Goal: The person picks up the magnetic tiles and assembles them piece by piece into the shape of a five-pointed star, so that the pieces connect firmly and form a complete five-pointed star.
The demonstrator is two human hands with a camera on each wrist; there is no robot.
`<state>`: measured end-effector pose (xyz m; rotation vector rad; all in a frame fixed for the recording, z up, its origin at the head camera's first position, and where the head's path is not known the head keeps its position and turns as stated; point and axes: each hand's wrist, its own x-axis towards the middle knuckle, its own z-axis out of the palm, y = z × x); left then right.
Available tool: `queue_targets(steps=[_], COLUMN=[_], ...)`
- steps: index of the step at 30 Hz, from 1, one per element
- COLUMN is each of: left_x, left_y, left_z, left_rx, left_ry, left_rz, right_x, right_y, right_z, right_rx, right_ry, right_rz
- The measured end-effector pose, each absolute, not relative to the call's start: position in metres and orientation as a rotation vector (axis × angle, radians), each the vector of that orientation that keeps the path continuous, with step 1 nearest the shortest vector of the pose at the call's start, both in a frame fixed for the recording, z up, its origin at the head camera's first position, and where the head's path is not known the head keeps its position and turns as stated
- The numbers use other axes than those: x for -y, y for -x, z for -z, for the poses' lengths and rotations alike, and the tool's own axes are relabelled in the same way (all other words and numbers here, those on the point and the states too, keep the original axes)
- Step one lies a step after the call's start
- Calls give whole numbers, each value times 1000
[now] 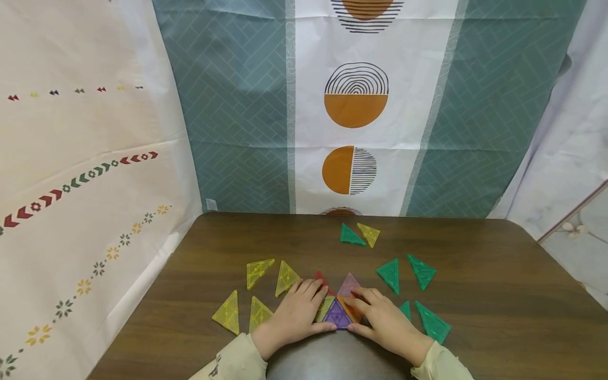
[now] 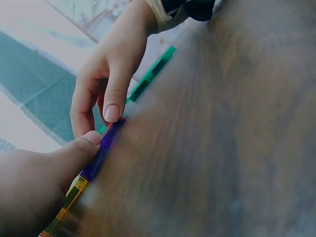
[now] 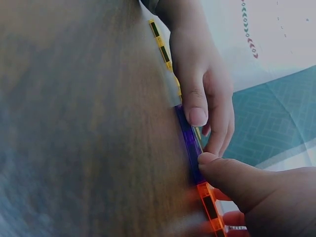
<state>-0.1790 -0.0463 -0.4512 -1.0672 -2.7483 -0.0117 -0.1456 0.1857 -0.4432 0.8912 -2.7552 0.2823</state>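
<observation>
Between both hands (image 1: 339,316), thumbs touch purple tile (image 1: 336,315).

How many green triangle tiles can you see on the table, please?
5: one at the back beside a yellow tile, two side by side right of centre, one partly hidden by the right hand, and one nearest the right sleeve. The hands may hide more.
</observation>
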Motion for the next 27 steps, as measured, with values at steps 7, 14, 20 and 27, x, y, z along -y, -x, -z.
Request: queue_targets(steps=[7, 14, 20, 27], left_x=[48, 50, 50, 44], left_y=[178, 177, 178, 176], left_z=[449, 449, 442, 427], left_rx=[2721, 2736, 2683, 2672], left_ry=[1067, 1075, 1105, 1121], left_rz=[12, 35, 109, 240], right_x=[-184, -186, -191, -202], right_y=[145, 144, 142, 141], right_z=[439, 429, 416, 401], right_rx=[2772, 2822, 2836, 2862], right_ry=[-904, -968, -981, -957], right_rz=[-279, -235, -273, -330])
